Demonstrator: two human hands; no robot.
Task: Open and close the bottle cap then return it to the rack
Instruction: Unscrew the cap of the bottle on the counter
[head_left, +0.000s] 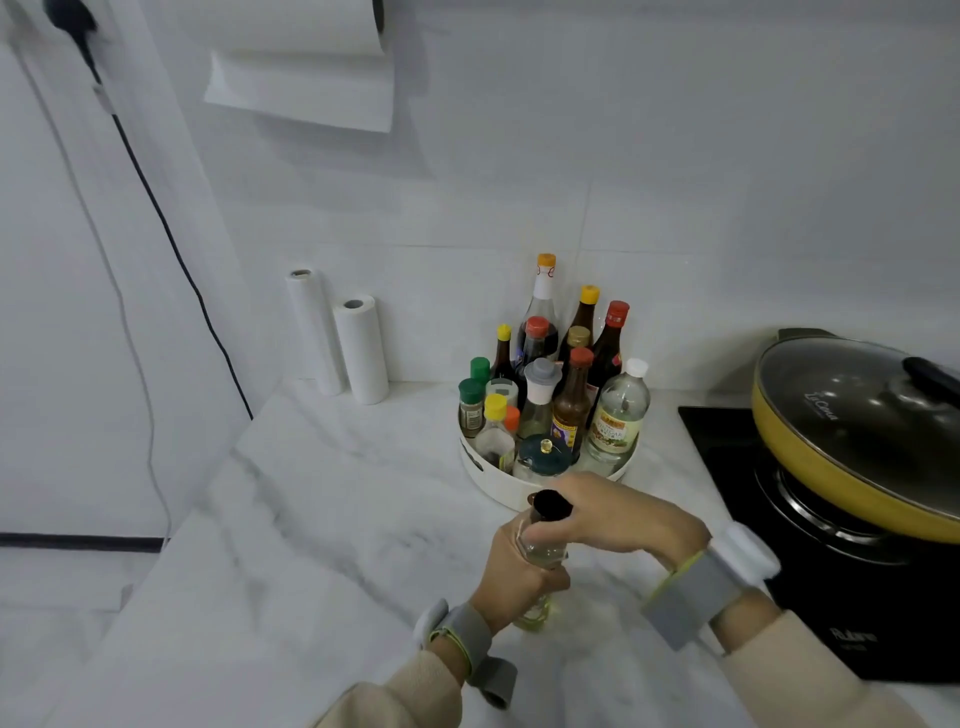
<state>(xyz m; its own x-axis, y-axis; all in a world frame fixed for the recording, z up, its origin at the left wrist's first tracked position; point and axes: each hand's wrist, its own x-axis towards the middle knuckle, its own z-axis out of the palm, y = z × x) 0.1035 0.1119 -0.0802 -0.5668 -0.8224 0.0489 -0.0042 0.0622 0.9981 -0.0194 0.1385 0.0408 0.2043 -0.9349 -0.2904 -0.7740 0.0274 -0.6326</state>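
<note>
A clear glass bottle (540, 551) with pale yellowish liquid stands on the marble counter in front of the round white rack (488, 480). My left hand (514, 577) is wrapped around the bottle's body. My right hand (618, 514) reaches in from the right, its fingers closed around the black cap (551, 505) at the bottle's top. The bottle's lower part is mostly hidden by my left hand. The rack behind holds several sauce and spice bottles.
A yellow pan with a glass lid (857, 415) sits on a black cooktop (810, 545) at the right. Two white paper rolls (343, 338) stand against the back wall at the left. A black cable (171, 244) runs down the left wall.
</note>
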